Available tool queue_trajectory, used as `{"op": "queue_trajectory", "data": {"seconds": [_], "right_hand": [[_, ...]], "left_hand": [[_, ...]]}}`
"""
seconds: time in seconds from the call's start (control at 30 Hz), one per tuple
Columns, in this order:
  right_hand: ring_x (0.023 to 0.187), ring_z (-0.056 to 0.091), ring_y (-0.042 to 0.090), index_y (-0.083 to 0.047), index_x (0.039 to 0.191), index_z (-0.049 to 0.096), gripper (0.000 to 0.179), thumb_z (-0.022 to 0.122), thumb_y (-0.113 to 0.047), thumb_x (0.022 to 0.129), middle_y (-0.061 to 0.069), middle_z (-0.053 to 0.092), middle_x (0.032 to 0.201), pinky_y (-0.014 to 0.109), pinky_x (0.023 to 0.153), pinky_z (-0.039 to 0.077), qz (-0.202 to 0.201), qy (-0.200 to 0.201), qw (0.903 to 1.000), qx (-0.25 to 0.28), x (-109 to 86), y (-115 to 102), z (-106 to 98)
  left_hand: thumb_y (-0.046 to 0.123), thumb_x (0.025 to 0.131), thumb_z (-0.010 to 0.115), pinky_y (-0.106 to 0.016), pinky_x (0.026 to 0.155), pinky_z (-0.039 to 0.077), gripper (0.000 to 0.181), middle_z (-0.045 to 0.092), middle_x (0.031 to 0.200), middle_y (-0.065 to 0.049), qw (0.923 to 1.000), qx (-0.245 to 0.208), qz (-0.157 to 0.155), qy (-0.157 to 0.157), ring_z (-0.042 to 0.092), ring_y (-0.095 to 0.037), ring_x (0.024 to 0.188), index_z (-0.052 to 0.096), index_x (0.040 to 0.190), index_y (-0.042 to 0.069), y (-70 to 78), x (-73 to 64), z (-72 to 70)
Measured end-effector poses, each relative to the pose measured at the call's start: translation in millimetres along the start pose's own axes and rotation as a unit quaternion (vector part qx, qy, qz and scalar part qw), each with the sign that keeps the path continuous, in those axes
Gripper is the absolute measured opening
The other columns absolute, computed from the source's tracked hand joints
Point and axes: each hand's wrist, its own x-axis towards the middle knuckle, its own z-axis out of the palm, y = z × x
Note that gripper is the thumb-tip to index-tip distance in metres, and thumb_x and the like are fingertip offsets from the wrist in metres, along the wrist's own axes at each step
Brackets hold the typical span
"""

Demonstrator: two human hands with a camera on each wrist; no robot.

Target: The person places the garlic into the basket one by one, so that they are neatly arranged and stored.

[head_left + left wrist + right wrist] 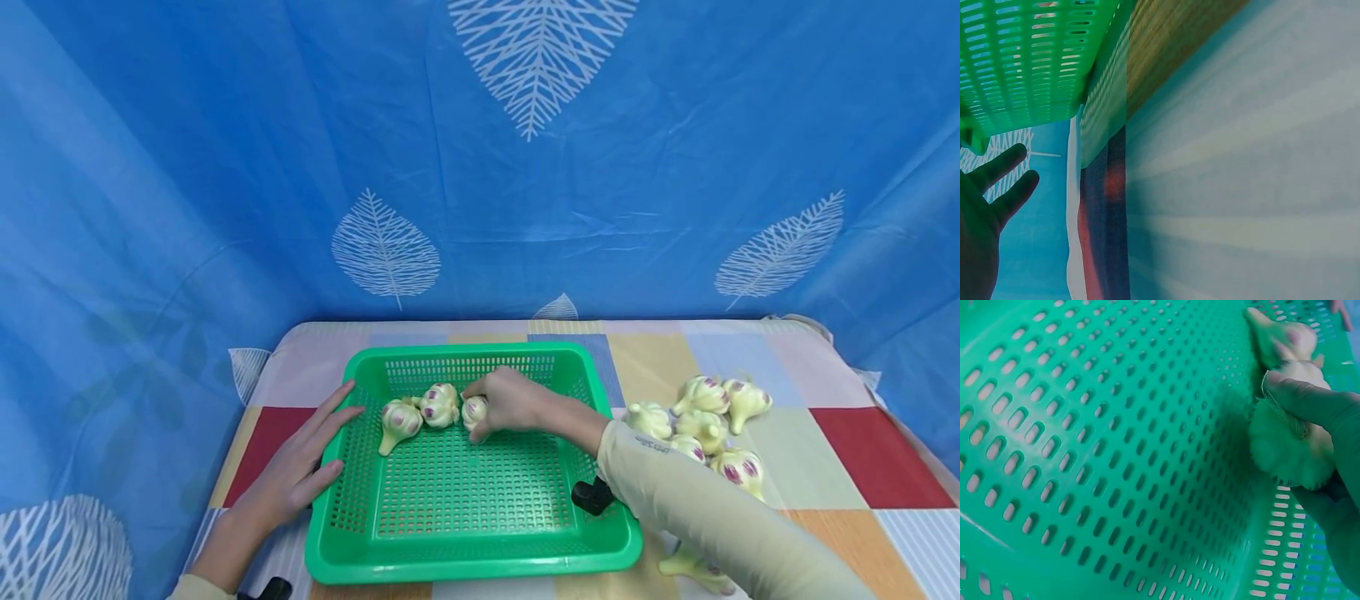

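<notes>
My right hand (pixel 513 402) reaches into a green plastic basket (pixel 480 568) and pinches a garlic bulb (pixel 474 411) between thumb and fingers. In the right wrist view that garlic bulb (pixel 1288 447) shows its root end, with the thumb across it. Just left of it, two more garlic bulbs, one upright-looking (pixel 439 405) and one with its stem toward me (pixel 401 422), lie on the basket floor. My left hand (pixel 292 467) rests at the basket's left rim, fingers spread and straight. The left wrist view shows two of its fingers (pixel 1013 194) extended beside the basket wall.
Several garlic bulbs (pixel 703 429) lie in a cluster on the checked tablecloth (pixel 832 450) right of the basket. Another bulb (pixel 697 568) lies nearer me, partly hidden by my right sleeve (pixel 712 492). A blue curtain (pixel 637 208) with white leaf prints hangs behind the table.
</notes>
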Motion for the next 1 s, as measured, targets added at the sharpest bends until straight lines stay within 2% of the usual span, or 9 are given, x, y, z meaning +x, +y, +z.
{"op": "queue_trajectory", "data": {"seconds": [0.13,0.27,0.47,0.77,1.0], "right_hand": [[0.076,0.062,0.002,-0.005,0.125,0.069,0.061,0.091,-0.03,0.074,0.001,0.073,0.108,0.022,0.068,0.051,-0.019,-0.023,0.9981,-0.055,3.9,-2,3],[0.084,0.062,0.003,-0.009,0.122,0.069,0.057,0.091,-0.03,0.074,-0.004,0.071,0.107,0.021,0.073,0.052,-0.034,-0.041,0.9951,-0.083,6.5,-4,4],[0.093,0.063,0.006,-0.009,0.127,0.064,0.064,0.091,-0.032,0.074,-0.001,0.069,0.115,0.021,0.08,0.052,-0.036,-0.059,0.9935,-0.091,8.0,-5,2],[0.1,0.063,0.009,-0.008,0.132,0.06,0.07,0.089,-0.037,0.075,0.003,0.066,0.125,0.022,0.082,0.052,-0.05,-0.072,0.9932,-0.076,3.6,-3,-5],[0.116,0.061,0.016,-0.004,0.146,0.048,0.083,0.08,-0.046,0.082,0.01,0.057,0.142,0.032,0.101,0.046,-0.062,-0.066,0.9902,-0.106,-7.2,-10,-18]], "left_hand": [[0.023,0.089,0.061,-0.058,0.095,0.049,0.066,0.02,0.167,-0.007,1.0,-0.002,-0.003,-0.005,0.028,-0.023,0.148,0.044,0.151,0.01,1.1,1.7,-1.1],[0.023,0.089,0.061,-0.056,0.096,0.049,0.066,0.02,0.167,-0.007,1.0,0.001,-0.003,-0.004,0.028,-0.023,0.149,0.044,0.151,0.009,1.4,0.9,-1.7],[0.022,0.089,0.061,-0.054,0.098,0.048,0.066,0.021,0.166,-0.008,1.0,0.005,-0.002,-0.001,0.027,-0.022,0.149,0.044,0.151,0.009,2.6,0.1,-1.9],[0.025,0.091,0.059,-0.052,0.098,0.049,0.063,0.021,0.166,-0.009,1.0,-0.001,-0.001,-0.001,0.027,-0.022,0.149,0.045,0.151,0.009,4.6,0.8,-2.1],[0.023,0.09,0.061,-0.053,0.096,0.05,0.064,0.021,0.166,-0.009,1.0,0.001,-0.003,-0.002,0.026,-0.021,0.149,0.044,0.151,0.009,5.3,0.4,-2.8]]}}
